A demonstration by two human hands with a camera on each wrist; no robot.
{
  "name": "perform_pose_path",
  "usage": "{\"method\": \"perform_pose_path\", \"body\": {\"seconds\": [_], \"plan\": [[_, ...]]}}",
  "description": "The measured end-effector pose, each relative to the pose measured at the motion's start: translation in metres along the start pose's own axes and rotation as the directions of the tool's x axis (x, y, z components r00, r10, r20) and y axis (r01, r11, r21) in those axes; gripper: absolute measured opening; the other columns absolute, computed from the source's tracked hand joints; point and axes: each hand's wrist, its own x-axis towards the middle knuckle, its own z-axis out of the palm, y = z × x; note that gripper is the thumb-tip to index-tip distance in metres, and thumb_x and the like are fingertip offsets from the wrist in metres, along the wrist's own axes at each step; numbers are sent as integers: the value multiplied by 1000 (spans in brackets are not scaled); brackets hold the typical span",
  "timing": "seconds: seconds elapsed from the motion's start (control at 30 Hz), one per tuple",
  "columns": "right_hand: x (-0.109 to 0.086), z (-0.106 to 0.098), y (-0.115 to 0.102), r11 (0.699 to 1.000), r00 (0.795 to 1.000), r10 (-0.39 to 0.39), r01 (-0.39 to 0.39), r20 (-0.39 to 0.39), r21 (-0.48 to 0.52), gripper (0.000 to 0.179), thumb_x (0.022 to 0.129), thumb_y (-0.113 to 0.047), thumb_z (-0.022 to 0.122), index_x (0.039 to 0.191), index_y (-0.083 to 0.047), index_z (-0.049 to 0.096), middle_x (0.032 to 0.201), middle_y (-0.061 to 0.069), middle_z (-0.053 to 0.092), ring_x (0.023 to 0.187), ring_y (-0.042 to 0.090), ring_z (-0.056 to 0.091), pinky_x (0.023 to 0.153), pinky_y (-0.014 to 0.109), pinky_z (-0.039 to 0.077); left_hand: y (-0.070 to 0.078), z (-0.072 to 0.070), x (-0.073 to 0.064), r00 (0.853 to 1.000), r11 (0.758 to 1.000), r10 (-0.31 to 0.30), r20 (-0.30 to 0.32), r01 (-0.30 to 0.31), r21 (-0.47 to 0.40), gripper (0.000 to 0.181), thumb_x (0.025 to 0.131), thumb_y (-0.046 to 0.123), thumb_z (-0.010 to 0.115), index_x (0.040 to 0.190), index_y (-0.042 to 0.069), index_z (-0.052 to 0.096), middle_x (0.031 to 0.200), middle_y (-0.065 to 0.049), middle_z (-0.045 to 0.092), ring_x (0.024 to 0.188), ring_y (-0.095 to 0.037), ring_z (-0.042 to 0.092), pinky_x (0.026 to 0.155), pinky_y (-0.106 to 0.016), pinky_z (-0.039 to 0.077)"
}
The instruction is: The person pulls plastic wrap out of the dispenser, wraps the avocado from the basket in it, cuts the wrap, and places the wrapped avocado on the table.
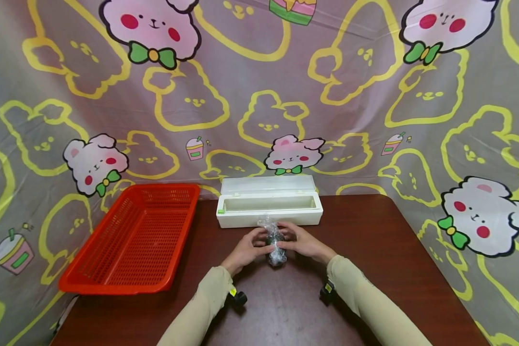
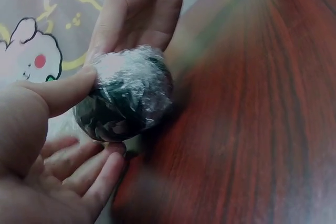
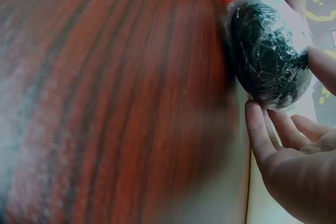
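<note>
A dark green, rounded item wrapped in clear plastic film [image 1: 277, 254] is held between both hands just in front of the white box; its kind is hidden by the wrap. My left hand [image 1: 247, 248] grips it from the left, thumb on top and fingers beneath, as the left wrist view shows. From the other side my right hand [image 1: 304, 241] pinches it with thumb and fingertips. Loose film bunches up at its far end, near the box. The wrapped item [image 3: 270, 51] looks crinkled and shiny in the right wrist view.
A long white cling film box [image 1: 268, 220] stands behind the hands with its lid [image 1: 268, 184] raised and a green piece at its left end. An orange-red plastic basket [image 1: 140, 245] sits on the left of the brown table [image 1: 367, 235]. Patterned cloth [image 1: 251, 72] hangs behind.
</note>
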Motion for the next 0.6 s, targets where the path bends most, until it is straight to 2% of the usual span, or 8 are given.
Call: {"method": "perform_pose_path", "body": {"seconds": [0.1,0.17,0.23,0.33,0.37,0.47,0.53,0.6], "plan": [[0,0,1,1000,999,1,-2,-34,-30,71,98,-26,73,158,-10,38,150,20,53,138,37,52,112,55,44,4,2,-2,994,992,89,-65,-82,96,58,89,26,84,134,6,54,130,-16,64,106,-28,66,88,-39,58],[1,1,1,998,998,-9,6,-57,-59,70,97,-27,74,155,-9,41,146,20,56,133,37,56,109,54,47,8,3,-5,976,960,196,-94,-171,223,46,87,22,86,121,7,58,117,-13,66,95,-23,66,80,-33,57],[0,2,1,997,997,-19,13,-74,-81,69,96,-28,76,153,-9,42,141,20,58,126,35,60,104,51,50,13,4,-8,947,890,311,-82,-260,375,32,87,17,85,109,10,64,105,-7,66,86,-17,64,75,-28,55],[-1,1,0,992,994,-43,31,-97,-123,68,94,-28,79,149,-8,45,135,19,59,117,31,62,96,43,54,20,8,-12,900,755,436,-14,-357,550,14,88,9,82,96,18,73,99,3,66,81,-10,62,71,-23,52],[-2,0,0,990,993,-53,39,-106,-134,67,93,-28,79,148,-9,47,133,18,59,116,30,63,94,41,54,22,10,-13,892,719,453,8,-371,588,13,89,10,80,93,20,74,99,5,65,79,-8,62,70,-22,51],[-4,-3,-1,971,981,-132,100,-140,-215,61,92,-26,81,142,-8,53,129,15,61,113,28,64,92,40,55,24,15,-17,879,637,475,49,-381,670,12,87,19,83,91,21,73,101,8,63,79,-9,62,70,-22,51],[-5,-6,-2,946,964,-207,153,-168,-287,57,90,-23,83,138,-8,57,128,13,62,114,29,64,95,44,56,25,16,-18,875,591,480,65,-377,713,20,84,27,87,92,21,71,103,8,62,83,-10,62,73,-24,52],[-6,-8,-4,908,939,-292,212,-183,-360,53,89,-20,83,135,-8,61,128,12,62,117,31,62,99,50,54,25,15,-18,865,548,496,79,-382,744,26,80,29,91,92,20,69,103,7,63,85,-11,62,75,-28,54]]}}
